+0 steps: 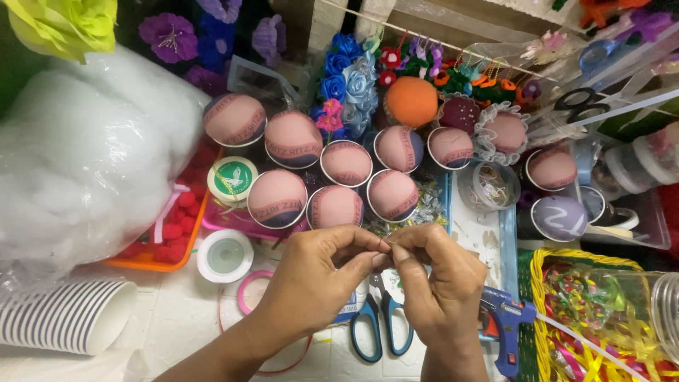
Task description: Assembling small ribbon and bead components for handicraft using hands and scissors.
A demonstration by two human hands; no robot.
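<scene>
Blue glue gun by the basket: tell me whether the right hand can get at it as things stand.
Probably yes. The blue glue gun lies just beside the right hand with nothing over it. But both hands are pinching something tiny together with the left hand, so the right hand would need to let go first.

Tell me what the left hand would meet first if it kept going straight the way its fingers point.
The left hand points rightward, fingertips already touching the right hand, pinching something tiny between them. So it would meet the right hand's fingers first.

Pinched item (pixel 387 245) too small to tell
</scene>
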